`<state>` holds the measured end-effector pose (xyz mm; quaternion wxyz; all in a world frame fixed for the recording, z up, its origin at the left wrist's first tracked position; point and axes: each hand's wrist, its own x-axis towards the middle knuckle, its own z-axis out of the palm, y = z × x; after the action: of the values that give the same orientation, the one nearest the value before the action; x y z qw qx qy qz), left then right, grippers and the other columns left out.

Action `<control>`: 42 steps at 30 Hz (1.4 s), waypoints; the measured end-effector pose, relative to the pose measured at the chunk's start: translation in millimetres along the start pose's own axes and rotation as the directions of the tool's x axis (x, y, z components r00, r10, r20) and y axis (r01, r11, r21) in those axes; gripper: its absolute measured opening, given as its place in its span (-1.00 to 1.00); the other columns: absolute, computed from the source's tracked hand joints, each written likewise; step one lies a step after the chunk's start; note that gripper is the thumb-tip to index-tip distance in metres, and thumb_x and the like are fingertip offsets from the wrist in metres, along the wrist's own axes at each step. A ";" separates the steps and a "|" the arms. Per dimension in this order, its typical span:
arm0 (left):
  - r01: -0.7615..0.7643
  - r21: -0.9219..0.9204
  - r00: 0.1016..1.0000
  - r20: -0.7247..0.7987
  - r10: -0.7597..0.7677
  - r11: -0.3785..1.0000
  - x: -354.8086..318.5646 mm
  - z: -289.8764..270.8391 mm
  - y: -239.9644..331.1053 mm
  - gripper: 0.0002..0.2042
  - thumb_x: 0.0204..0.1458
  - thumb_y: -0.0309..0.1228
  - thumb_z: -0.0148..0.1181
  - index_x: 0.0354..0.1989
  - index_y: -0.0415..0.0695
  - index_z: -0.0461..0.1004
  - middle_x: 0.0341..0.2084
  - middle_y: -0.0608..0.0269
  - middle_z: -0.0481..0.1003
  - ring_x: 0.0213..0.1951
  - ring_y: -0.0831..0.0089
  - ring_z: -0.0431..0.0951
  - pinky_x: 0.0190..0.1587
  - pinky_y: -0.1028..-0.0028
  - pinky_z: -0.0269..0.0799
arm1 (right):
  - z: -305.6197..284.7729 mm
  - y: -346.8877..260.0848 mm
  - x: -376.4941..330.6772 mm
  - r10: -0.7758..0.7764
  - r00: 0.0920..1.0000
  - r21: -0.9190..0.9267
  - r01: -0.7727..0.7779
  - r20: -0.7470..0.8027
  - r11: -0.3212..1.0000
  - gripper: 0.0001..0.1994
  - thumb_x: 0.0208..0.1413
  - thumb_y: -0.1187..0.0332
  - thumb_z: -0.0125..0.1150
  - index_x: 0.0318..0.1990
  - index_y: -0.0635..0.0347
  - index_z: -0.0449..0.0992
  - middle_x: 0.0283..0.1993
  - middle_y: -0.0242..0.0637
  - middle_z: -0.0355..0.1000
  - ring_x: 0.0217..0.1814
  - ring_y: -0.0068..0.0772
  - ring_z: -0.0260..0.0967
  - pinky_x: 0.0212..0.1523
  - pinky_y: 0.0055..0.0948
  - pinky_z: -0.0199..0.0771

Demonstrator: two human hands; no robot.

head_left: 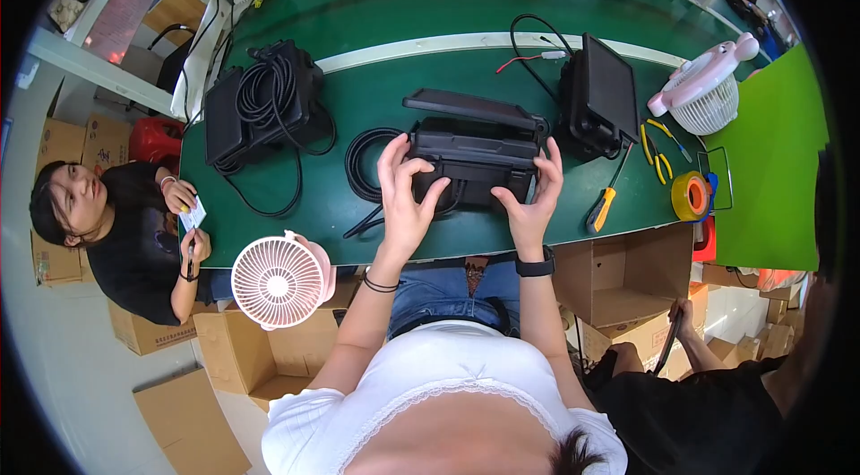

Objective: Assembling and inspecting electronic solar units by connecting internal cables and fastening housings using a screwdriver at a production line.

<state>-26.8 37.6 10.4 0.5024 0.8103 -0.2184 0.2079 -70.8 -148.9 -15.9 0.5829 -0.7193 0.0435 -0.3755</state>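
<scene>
Black plastic case (pixel 475 150) sits mid-counter, right in front of the person, on the green counter (pixel 385 85); its lid (pixel 470 109) stands tilted open on the far side. From where I'm standing, both hands are on it: left hand (pixel 408 209) grips the left end, right hand (pixel 531 211) the right end. Fingers (pixel 393 155) and thumbs spread wide, fingers up along the ends, thumbs toward the front face, case held between the hands. Coiled black cable (pixel 363 162) just left of the case. Farther left, a black box (pixel 224 121) with another cable coil (pixel 260 85) on top. Right side: second black box (pixel 602 92) with a flat panel, lead with red and white ends (pixel 535 57) behind it. Then yellow-handled screwdriver (pixel 602 208), yellow-handled pliers (pixel 661 165), yellow tape roll (pixel 689 196). Pink-and-white fan (pixel 708 99) at the far right; paler pink fan (pixel 279 282) by the near edge. Co-worker (pixel 134 224) at the left end holds a white card (pixel 193 213).
</scene>
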 end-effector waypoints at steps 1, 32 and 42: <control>-0.026 0.032 1.000 -0.003 0.026 0.999 -2.2 1.1 -2.1 -0.59 -0.08 -0.57 0.43 -0.11 -0.17 0.33 0.27 -0.05 0.11 0.25 -0.11 0.34 0.15 0.16 0.42 | 1.1 1.8 -3.8 0.030 0.996 0.139 -0.018 -0.086 0.990 -0.46 -0.23 0.31 0.63 -0.13 0.14 0.38 0.45 -0.05 0.07 0.44 0.05 0.13 0.37 -0.13 0.19; 0.122 -0.450 0.976 -0.109 -0.190 0.884 5.6 22.8 -19.1 -0.65 0.11 -0.48 0.23 0.03 -0.14 0.27 0.25 0.07 0.11 0.24 0.12 0.24 0.25 0.20 0.24 | 7.7 -3.3 1.4 0.254 0.966 0.272 -0.233 -0.044 0.934 -0.47 0.08 0.21 0.38 0.17 0.08 0.32 0.43 -0.19 0.03 0.41 -0.18 0.09 0.36 -0.17 0.12; 0.328 -0.513 0.944 0.151 -0.292 0.793 24.5 20.0 -14.8 -0.21 0.16 -0.07 0.03 0.48 -0.15 -0.11 0.40 -0.01 -0.01 0.42 0.13 -0.03 0.44 0.21 -0.24 | 5.4 16.1 10.1 0.328 0.932 0.222 -0.356 0.155 0.908 -0.27 0.25 0.09 0.18 0.42 0.24 0.00 0.32 -0.12 0.21 0.33 -0.28 0.19 0.37 -0.31 0.11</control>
<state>3.9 21.9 5.2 0.7268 0.6702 -0.1475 0.0281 -54.3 -154.7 -25.2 0.7259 -0.6428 0.0888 -0.2281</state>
